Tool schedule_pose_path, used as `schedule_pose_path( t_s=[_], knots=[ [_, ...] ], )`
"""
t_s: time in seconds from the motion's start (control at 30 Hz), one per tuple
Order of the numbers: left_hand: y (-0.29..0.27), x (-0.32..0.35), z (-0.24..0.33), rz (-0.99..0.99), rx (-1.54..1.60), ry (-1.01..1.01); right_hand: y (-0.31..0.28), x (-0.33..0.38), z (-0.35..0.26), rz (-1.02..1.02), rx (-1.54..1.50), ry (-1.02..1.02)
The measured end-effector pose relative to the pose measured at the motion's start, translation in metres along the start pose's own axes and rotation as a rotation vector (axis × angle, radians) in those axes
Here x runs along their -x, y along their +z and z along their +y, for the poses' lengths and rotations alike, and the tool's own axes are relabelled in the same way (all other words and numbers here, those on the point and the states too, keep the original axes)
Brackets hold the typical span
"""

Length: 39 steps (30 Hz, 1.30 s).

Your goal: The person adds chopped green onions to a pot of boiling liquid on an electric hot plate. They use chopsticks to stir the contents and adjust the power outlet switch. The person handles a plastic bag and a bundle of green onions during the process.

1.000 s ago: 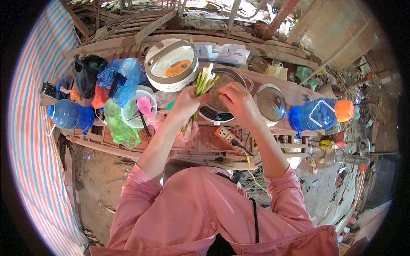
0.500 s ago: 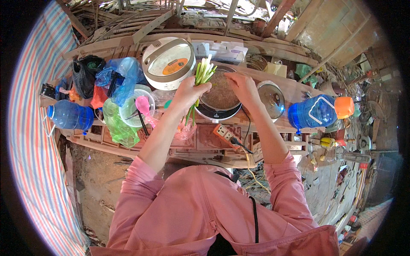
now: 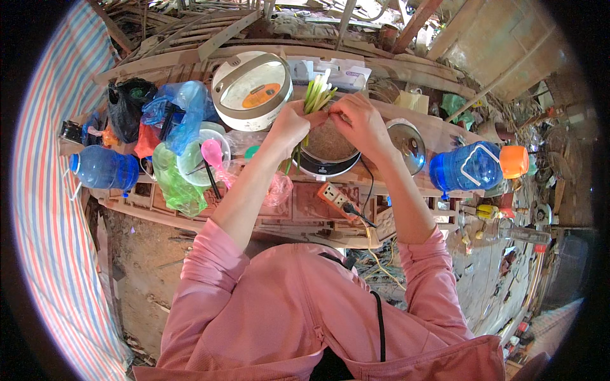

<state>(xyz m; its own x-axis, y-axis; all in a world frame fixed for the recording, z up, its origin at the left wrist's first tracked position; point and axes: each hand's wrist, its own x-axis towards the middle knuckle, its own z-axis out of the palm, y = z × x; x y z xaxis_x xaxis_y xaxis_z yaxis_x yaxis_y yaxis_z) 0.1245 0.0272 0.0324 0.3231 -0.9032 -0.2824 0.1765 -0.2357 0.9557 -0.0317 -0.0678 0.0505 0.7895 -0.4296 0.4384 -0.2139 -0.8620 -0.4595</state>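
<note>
On the counter (image 3: pixel 435 135) stands a pot (image 3: pixel 329 161), green stalks (image 3: pixel 318 96) by its left side clasped in the left hand (image 3: pixel 289 129), the right hand (image 3: pixel 362 122) pinching close by, contents unclear, seemingly mid-picking, which calls next for steady holding.

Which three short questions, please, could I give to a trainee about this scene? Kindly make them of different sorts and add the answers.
1. Which hand grips the bunch of green stalks?
2. Where is the glass lid? (a) On the pot; (b) to the right of the pot; (c) to the left of the pot.
3. True or false: a black plug sits in the orange-and-white power strip.

Key: 1. The left hand; 2. b; 3. True.
</note>
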Motion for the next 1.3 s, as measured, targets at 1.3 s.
schedule_pose_path(
  t_s=[1.3],
  knots=[
    [-0.075,0.097,-0.018,0.024,0.258,-0.108,0.054,0.131,0.019,0.159,-0.456,0.848]
  ],
)
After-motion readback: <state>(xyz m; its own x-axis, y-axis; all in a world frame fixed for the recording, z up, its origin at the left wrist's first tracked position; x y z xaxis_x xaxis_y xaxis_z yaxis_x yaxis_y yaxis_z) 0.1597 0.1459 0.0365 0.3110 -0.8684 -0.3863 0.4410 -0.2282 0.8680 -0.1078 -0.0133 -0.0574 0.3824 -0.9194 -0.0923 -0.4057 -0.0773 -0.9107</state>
